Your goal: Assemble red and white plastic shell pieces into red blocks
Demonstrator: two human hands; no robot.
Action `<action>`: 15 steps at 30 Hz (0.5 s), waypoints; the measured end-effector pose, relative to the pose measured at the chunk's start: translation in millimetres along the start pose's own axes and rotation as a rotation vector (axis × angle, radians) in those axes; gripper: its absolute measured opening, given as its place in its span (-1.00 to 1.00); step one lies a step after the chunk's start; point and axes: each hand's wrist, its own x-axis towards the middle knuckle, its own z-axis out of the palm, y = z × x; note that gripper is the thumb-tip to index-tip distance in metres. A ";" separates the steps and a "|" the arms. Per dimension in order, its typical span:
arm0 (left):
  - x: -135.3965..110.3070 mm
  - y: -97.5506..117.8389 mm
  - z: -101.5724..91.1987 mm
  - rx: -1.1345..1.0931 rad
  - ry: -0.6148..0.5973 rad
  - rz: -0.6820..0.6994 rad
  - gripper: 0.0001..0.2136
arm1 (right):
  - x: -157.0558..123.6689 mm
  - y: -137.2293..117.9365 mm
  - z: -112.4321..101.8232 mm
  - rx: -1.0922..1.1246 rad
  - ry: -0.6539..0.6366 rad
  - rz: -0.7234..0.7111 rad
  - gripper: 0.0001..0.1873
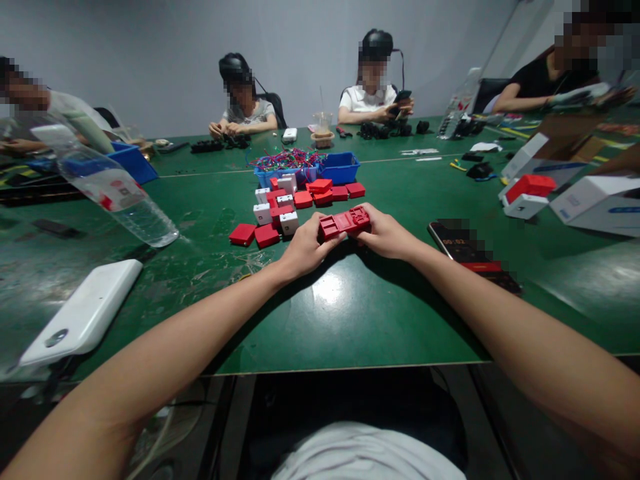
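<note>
Between both hands, just above the table, is a red plastic case with moulded recesses facing up. My left hand grips its left end, thumb along the near edge. The right end is held by my right hand, its fingers partly hidden behind the case. Beyond and to the left of my hands lie several small red boxes and white boxes in a loose cluster. Behind that cluster, a blue bin is heaped with thin coloured wires. A second blue bin stands to its right.
A clear bottle and a white power bank are on my left. To my right are a phone, red and white boxes, and open cartons. Several people sit around the green table.
</note>
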 end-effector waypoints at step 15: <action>3.9 -7.1 0.3 0.181 -0.015 -0.066 -0.75 | -2.7 -18.3 -3.8 0.050 0.151 -0.110 -0.61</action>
